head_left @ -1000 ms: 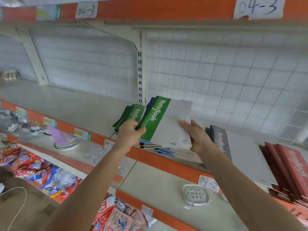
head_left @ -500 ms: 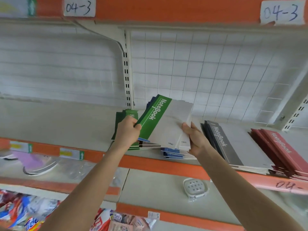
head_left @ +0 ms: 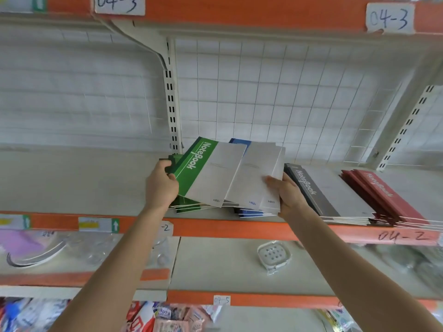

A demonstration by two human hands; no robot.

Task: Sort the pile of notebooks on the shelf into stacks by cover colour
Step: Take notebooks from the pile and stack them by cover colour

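shelf 04-2: your left hand pinches the green notebook, right hand grips the fanned notebooks; next, likely lay it on the green stack at eight o'clock.

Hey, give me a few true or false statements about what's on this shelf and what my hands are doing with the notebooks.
1. The left hand grips the green notebook. True.
2. The red stack lies left of the grey stack. False: it lies to the grey stack's right.
3. The right hand pinches the fanned notebooks. True.
4. The white dish sits on the same shelf as the notebooks. False: it sits on the shelf below.
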